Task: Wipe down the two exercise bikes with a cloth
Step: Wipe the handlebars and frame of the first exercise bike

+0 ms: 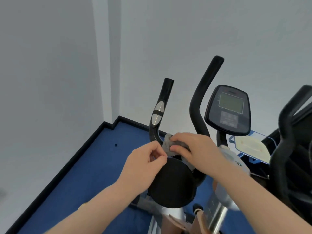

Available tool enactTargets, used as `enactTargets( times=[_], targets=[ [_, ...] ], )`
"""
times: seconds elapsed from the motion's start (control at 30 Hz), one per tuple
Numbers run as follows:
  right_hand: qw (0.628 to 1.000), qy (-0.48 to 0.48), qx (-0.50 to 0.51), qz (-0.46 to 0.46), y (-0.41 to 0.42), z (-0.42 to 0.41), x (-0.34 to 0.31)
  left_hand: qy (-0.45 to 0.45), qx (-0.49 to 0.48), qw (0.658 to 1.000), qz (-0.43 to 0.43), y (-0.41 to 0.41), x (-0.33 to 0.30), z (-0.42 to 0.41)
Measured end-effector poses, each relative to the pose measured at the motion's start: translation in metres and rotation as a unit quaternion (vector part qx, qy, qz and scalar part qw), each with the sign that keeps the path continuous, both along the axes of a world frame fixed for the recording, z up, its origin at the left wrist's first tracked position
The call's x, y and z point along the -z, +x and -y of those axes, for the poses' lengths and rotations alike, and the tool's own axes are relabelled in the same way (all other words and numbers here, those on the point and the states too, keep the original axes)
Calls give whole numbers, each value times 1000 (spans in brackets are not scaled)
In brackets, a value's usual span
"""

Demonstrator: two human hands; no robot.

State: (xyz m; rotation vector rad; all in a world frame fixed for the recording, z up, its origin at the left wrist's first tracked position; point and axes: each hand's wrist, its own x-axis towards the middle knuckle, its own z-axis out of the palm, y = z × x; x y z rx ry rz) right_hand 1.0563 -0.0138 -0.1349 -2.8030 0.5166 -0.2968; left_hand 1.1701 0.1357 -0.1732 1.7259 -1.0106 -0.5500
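Right hand (194,149) is gripping the cloth (168,146) bunched on the handlebar (156,125) bend, just above the round black pad (172,183). Left hand (145,159) is pinching the cloth's near edge; bar is rising away.

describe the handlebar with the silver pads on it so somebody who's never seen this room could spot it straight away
Start at the exercise bike with the round black housing, near the room's corner. The handlebar is its left black upright, above the grey cloth both hands hold. Unlike the taller, plain black bar on its right, it carries two silver oval pads.

Grey cloth (168,146), black handlebars (162,107) — silver patches — blue floor (94,169).
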Motion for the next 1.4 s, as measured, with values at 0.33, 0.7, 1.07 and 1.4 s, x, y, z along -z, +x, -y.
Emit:
enactTargets(
  times=[0.33, 0.7, 1.07, 1.4],
  targets=[
    [986, -37, -138, -82, 0, 9, -9, 9, -27, 1000, -5, -9, 9, 5],
    [985, 4, -153, -80, 18, 11, -11, -22, -33, 999, -32, -9, 13, 4],
    [978, 96, 134, 124, -60, -10, -14, 25, 7, 996, 89, -6, 4, 4],
    [890, 190, 310, 274, -72, -63, 43, 24, 94, 969, 227, -16, -1, 15]
  ],
)
